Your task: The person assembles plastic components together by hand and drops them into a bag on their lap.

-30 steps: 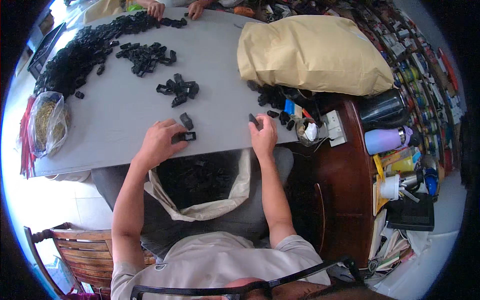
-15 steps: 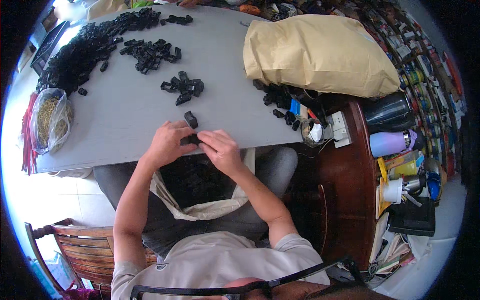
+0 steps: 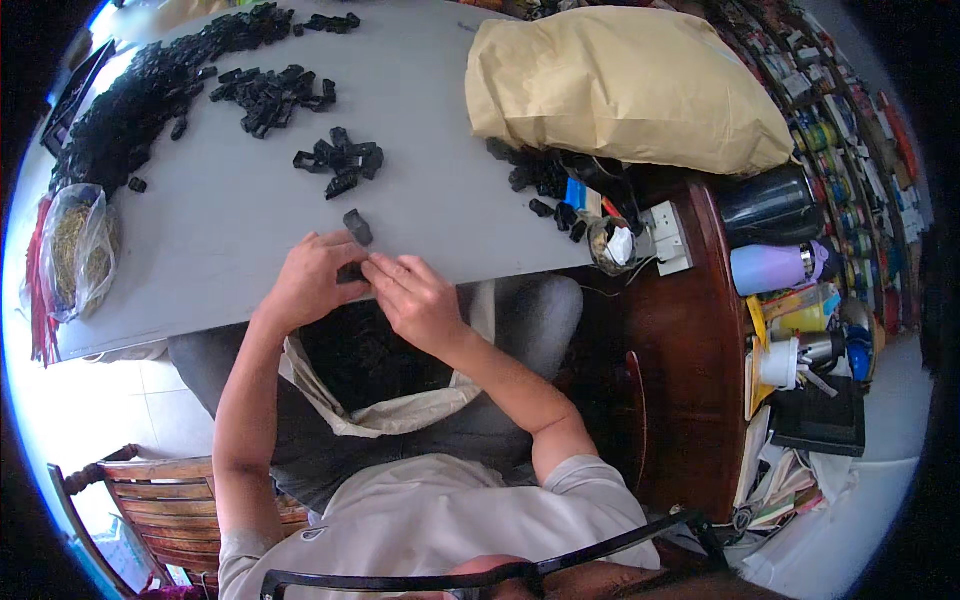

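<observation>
Left hand (image 3: 312,278) pinches a small black plastic piece (image 3: 350,271), centre frame; right hand (image 3: 415,302) has fingertips gathered at it, exact grip hidden. Just above, one loose black block (image 3: 357,227), then a black cluster (image 3: 340,162). Judged mid-batch: large black heap (image 3: 125,115), upper left, not in hand; open off-white bag (image 3: 412,413) below, dark contents unclear.

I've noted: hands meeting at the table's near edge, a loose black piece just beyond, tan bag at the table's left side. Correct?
No: the tan bag is at the right side of the table, as the head view shows. The rest stands: the left hand and right hand meet at the near edge, a loose black piece just beyond.
</observation>
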Demonstrator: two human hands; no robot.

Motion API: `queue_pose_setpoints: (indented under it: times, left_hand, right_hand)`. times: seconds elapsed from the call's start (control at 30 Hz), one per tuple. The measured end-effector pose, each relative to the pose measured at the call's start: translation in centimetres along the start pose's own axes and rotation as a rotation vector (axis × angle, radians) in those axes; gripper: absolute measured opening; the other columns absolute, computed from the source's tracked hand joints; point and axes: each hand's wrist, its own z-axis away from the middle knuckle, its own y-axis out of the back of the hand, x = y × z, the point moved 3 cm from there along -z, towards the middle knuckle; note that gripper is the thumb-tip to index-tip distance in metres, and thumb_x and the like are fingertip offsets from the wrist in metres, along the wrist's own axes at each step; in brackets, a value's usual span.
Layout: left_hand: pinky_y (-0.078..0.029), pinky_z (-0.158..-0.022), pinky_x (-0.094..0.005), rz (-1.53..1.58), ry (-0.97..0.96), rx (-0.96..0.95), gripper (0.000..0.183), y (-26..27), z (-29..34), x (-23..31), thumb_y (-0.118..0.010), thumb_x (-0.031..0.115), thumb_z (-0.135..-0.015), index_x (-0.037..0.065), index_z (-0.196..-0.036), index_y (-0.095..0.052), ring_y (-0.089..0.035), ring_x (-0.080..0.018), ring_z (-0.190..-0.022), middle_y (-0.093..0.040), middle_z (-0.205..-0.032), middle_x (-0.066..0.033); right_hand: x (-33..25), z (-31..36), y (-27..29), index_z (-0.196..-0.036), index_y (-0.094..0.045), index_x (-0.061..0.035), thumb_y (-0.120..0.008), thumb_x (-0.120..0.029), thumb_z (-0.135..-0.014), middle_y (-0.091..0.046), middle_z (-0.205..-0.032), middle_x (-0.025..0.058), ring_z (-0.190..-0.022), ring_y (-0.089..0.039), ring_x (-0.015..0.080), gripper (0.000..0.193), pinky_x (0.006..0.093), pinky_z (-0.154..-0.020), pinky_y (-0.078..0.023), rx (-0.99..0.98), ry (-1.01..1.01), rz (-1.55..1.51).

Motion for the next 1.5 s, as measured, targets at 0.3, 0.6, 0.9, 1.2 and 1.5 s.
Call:
queue_pose_setpoints:
  times: [0.3, 0.6, 0.9, 1.2, 1.5]
  left_hand:
    - [-0.056, -0.089, -0.046, 0.054, 0.096, -0.009, 0.036, 0.2, -0.2, 0.5, -0.086, 0.017, -0.08, 0.006, -0.113, -0.078, -0.069, -0.0366, -0.098, -0.072, -0.105, -0.0137]
    - [-0.059, -0.095, -0.0484, -0.13, -0.036, 0.211, 0.045, 0.8, -1.2, 0.1, -0.074, 0.008, -0.086, 0.007, -0.131, -0.073, -0.068, -0.0355, -0.114, -0.067, -0.133, -0.0105]
    - [-0.059, -0.09, -0.0517, -0.202, -0.021, 0.173, 0.037, -0.2, -1.9, -0.2, -0.074, 0.01, -0.088, 0.006, -0.122, -0.062, -0.069, -0.0401, -0.11, -0.065, -0.127, -0.0144]
    - [-0.058, -0.084, -0.0506, -0.114, 0.087, 0.139, 0.028, -0.7, -1.6, 0.2, -0.078, 0.014, -0.091, 0.007, -0.112, -0.063, -0.072, -0.0414, -0.098, -0.071, -0.113, -0.0148]
    - [-0.056, -0.092, -0.0441, -0.408, -0.256, 0.227, 0.02, -1.4, -0.6, 1.2, -0.072, 0.011, -0.092, 0.007, -0.112, -0.072, -0.067, -0.0282, -0.111, -0.072, -0.106, -0.0076]
  right_hand:
    - [-1.3, 1.9, -0.4, -0.139, -0.071, -0.0031, -0.082, -0.025, -0.09, -0.067, -0.147, 0.0126, -0.128, -0.062, 0.0307, 0.055, 0.0448, -0.097, -0.059, -0.074, -0.032, 0.173]
    - [9.7, 3.1, 6.0, -0.122, -0.076, -0.0028, -0.068, -0.013, -0.099, -0.077, -0.123, 0.0158, -0.113, -0.073, 0.0388, 0.026, 0.0491, -0.096, -0.059, 0.169, -0.49, 0.109]
    - [19.9, 5.1, 7.1, -0.131, -0.073, -0.0097, -0.067, -0.021, -0.102, -0.073, -0.135, 0.0114, -0.122, -0.068, 0.0397, 0.032, 0.052, -0.099, -0.057, -0.081, -0.863, 0.486]
    - [16.3, 4.0, 5.1, -0.118, -0.074, -0.0073, -0.08, -0.023, -0.091, -0.078, -0.114, 0.0189, -0.104, -0.074, 0.0398, 0.032, 0.0514, -0.091, -0.058, 0.018, -0.953, 0.01]
    - [10.6, 1.3, 2.7, -0.113, -0.076, -0.0039, -0.083, -0.011, -0.09, -0.078, -0.109, 0.0158, -0.098, -0.076, 0.0367, 0.026, 0.0424, -0.086, -0.06, 0.061, -0.587, -0.292]
